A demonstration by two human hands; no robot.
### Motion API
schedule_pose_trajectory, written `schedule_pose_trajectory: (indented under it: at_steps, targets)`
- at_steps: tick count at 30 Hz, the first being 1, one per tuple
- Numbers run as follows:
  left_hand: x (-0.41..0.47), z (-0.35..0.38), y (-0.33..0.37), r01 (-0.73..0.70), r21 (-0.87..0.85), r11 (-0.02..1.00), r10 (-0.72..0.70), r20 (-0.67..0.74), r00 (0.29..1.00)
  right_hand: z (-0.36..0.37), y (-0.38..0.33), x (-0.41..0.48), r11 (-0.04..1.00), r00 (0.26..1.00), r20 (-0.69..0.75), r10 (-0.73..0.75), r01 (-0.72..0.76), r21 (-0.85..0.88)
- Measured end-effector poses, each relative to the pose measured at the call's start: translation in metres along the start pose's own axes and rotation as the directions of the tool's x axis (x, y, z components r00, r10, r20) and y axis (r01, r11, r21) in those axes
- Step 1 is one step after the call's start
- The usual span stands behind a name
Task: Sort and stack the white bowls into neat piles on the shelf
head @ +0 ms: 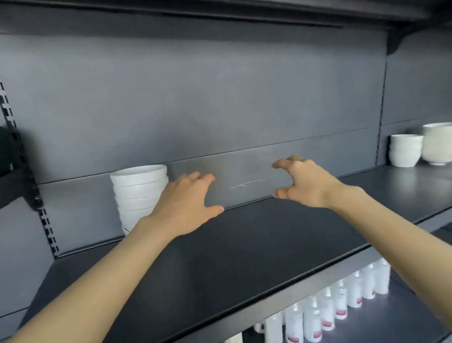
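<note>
**Tall stack within reach of a careless left hand**

From the head view, the only one we have, both hands reach out over the dark shelf [229,256] and hold nothing. The left hand [187,204] is just right of the tall stack [141,196] of white bowls, with its fingers [203,178] spread and loosely bent. Its back overlaps the stack's lower right side in the picture, and we cannot tell whether it touches. The right hand [304,184] is further right of the stack, its fingers [283,164] wide and clawed, thumb held low.

The stack stands against the back panel [210,102]. Far to its right, in the next bay, sit a short pile [406,153] and a wider pile [445,144], which looks less even. So the bowls are in three groups well apart, and we judge the sorting unfinished.

The main danger we see is the stack itself. It is tall and narrow, and a sideways knock from the left hand or forearm could tip it. A one-sided grip low down could also leave the upper bowls free to slide. Bowls that fell forward would drop off the shelf's front edge toward the bottles [322,319] below the stack. Carrying bowls across from the far piles means a long reach, and glazed bowls may slip from a loose grip.
</note>
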State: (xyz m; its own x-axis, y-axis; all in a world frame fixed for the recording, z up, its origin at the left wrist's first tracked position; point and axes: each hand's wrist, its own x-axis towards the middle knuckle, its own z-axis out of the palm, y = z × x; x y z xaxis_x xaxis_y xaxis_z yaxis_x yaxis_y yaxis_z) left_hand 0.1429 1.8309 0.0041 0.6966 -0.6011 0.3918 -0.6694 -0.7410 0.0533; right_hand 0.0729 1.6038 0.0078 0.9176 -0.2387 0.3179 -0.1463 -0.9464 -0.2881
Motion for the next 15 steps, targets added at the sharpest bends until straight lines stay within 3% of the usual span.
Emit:
schedule_pose_trajectory:
  at_steps: [8,15]
  targets:
    - [0.044,0.010,0.107,-0.267,0.025,0.963,0.268,-0.107,0.957,-0.072,0.099,-0.065,0.974,0.977,-0.145,0.157,-0.177,-0.144]
    - [0.089,0.038,0.236,-0.390,-0.009,0.921,0.386,-0.121,0.915,-0.121,0.208,-0.105,0.933,0.939,-0.221,0.262,-0.305,-0.190]
